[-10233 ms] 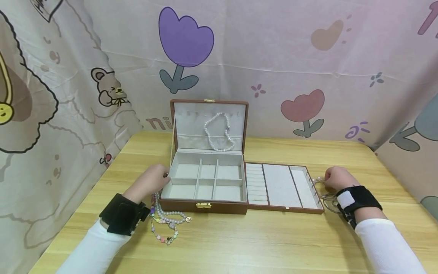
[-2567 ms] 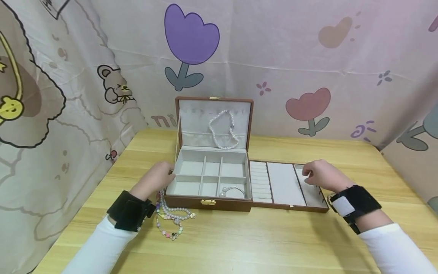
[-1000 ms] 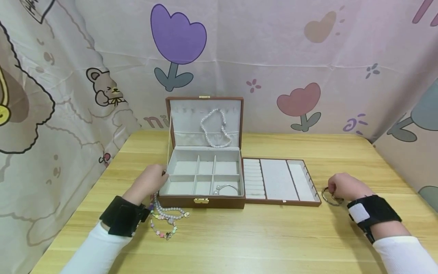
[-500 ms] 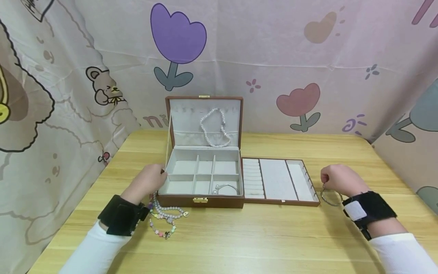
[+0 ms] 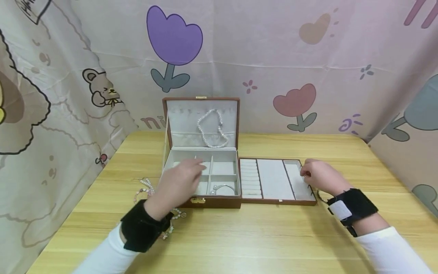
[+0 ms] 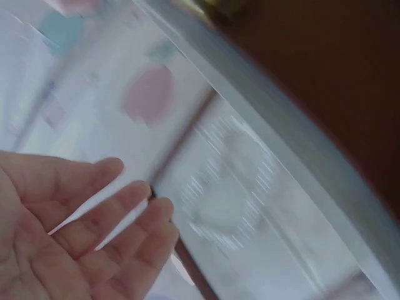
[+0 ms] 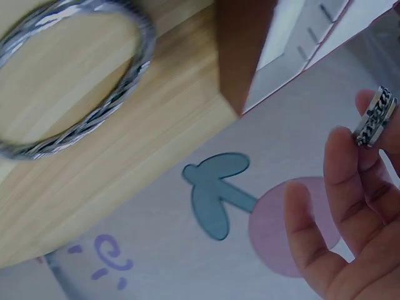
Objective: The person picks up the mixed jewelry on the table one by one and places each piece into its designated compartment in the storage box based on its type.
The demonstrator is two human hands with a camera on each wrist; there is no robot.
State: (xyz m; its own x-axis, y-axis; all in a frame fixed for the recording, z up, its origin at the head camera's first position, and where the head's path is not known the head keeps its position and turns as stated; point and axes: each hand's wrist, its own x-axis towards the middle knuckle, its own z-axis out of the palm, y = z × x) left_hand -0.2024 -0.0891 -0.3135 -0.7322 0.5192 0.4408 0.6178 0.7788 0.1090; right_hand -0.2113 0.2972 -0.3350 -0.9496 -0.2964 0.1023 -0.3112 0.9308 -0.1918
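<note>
My left hand (image 5: pixel 178 184), fingers spread and holding nothing, hovers over the left compartments of the brown jewelry box (image 5: pixel 219 203). The right hand (image 5: pixel 321 177) is over the right end of the flat tray (image 5: pixel 270 179). Its fingertips pinch a ring (image 7: pixel 375 117) with a dark chain pattern, plain in the right wrist view. A twisted silver bangle (image 7: pixel 115 97) lies on the table beside the tray, partly behind the right wrist in the head view. Inside the box's front right compartment sits a thin bangle (image 5: pixel 226 185) with pearl ends.
A white pearl necklace (image 5: pixel 202 133) hangs in the raised lid (image 5: pixel 181 121). Beaded strands (image 5: pixel 147 183) lie left of the box, partly covered by the left forearm. Ring rolls (image 5: pixel 250 179) fill the tray's left section. A printed cloth (image 5: pixel 239 49) stands behind the table.
The left hand has left the box's left side and moved right over the compartments. The right hand has shifted left over the tray. The pearl-ended bangle entered the box since the oldest frame.
</note>
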